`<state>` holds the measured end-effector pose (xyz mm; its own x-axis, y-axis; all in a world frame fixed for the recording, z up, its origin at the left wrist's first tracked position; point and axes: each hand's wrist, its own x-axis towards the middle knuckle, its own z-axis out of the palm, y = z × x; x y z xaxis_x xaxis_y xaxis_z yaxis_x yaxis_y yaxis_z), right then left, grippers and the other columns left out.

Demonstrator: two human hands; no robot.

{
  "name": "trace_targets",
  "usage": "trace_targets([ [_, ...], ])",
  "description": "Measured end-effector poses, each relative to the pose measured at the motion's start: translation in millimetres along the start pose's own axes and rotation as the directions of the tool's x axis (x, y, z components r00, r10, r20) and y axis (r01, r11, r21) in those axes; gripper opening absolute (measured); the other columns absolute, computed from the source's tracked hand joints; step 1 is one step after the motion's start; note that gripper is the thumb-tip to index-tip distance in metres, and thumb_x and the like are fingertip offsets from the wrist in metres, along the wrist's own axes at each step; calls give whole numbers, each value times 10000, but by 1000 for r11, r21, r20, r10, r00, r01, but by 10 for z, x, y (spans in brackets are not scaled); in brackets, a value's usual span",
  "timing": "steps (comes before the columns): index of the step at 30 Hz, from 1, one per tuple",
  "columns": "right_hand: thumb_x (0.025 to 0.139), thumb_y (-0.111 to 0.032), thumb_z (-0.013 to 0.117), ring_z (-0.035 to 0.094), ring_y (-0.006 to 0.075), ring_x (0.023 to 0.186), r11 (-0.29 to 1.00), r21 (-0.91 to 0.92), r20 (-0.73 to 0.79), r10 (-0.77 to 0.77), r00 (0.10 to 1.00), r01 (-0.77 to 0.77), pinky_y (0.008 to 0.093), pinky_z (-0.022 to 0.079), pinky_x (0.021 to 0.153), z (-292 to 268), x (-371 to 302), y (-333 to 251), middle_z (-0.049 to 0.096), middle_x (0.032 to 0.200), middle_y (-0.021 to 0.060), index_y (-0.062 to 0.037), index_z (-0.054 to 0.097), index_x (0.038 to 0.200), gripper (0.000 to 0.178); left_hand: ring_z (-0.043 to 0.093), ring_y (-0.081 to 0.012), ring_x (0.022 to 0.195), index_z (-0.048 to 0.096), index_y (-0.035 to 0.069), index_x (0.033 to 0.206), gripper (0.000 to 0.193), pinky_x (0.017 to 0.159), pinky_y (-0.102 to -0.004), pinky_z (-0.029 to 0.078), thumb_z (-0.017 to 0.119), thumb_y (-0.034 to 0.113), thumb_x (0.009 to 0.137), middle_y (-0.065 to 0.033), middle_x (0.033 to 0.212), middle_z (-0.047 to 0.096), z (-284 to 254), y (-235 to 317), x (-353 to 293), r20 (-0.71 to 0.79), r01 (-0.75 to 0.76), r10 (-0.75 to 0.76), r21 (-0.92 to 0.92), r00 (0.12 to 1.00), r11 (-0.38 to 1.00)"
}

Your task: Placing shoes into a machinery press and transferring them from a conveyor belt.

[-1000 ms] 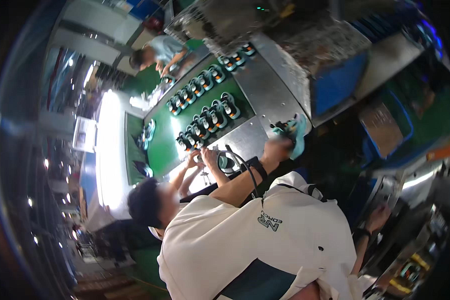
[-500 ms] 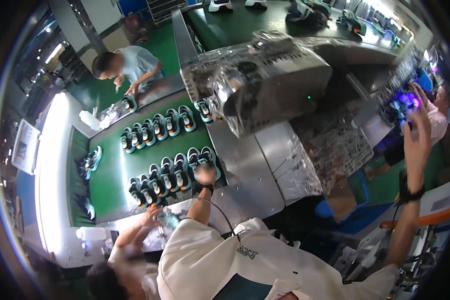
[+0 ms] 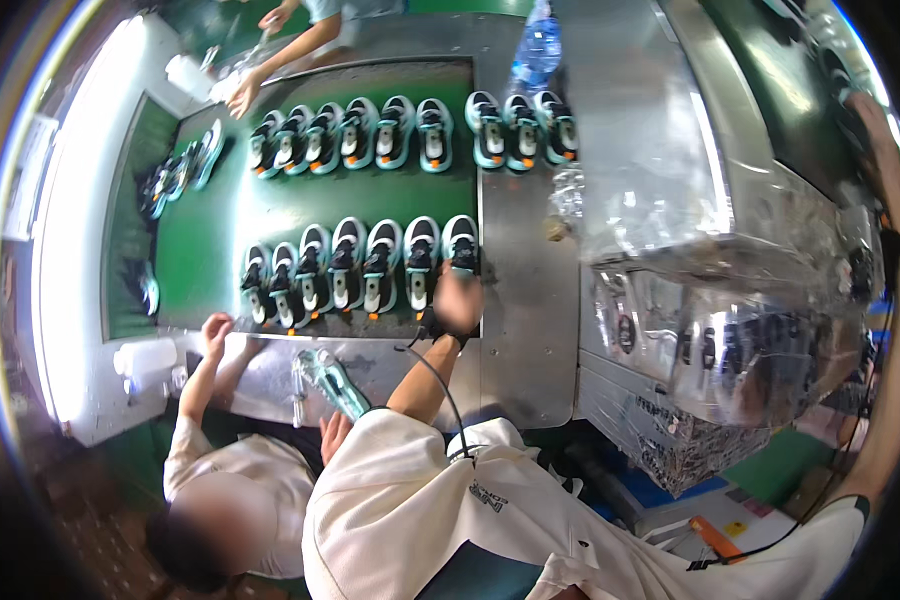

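My left hand, blurred, closes on the heel end of a black, white and teal sneaker at the right end of the near row on the green belt. Several matching sneakers stand to its left, toes pointing away from me. My right arm stretches far out along the right rim, where my right hand is close beside a dark shoe. Its fingers are smeared, and I cannot make out whether they grip that shoe.
A far row of sneakers runs onto the metal plate. Behind them stands a clear bottle. A film-wrapped machine fills the right. A co-worker sits at my left by a greenish bottle; another person's hand reaches over the far edge.
My view has shifted, bringing more far-row sneakers into sight. My right hand has gone from raised with fingers apart to beside a shoe at the right rim. My left hand stays at the row's end.
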<state>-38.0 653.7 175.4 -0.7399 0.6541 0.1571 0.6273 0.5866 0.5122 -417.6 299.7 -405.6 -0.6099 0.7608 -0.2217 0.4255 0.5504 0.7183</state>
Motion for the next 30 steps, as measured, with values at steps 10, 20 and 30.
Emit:
trace_targets([
  [10,817,-145,728,641,219,947,948,14,-447,290,846,-318,309,492,831,-1327,-1296,-833,661,1053,73,-75,622,1145,351,363,-433,1303,281,-79,1425,731,1100,-479,256,657,230,880,-311,1402,373,-378,376,-466,-92,-484,477,-93,874,870],
  [20,758,-39,713,634,198,1001,215,943,-161,963,218,-253,305,489,882,-2689,-4089,-2076,664,1080,94,-58,657,1095,342,452,-268,1312,329,-18,1448,759,1070,-417,388,575,484,935,-150,1438,441,-866,2969,-3132,507,587,785,-531,-358,611],
  [30,987,-449,469,627,172,954,-250,964,178,864,-471,-95,300,498,825,-2533,-6618,-4652,637,1161,138,13,426,1347,587,574,-276,1173,396,5,1400,594,1020,-410,449,574,334,939,-142,1315,557,-793,2930,-5671,470,444,329,157,-819,882],
])
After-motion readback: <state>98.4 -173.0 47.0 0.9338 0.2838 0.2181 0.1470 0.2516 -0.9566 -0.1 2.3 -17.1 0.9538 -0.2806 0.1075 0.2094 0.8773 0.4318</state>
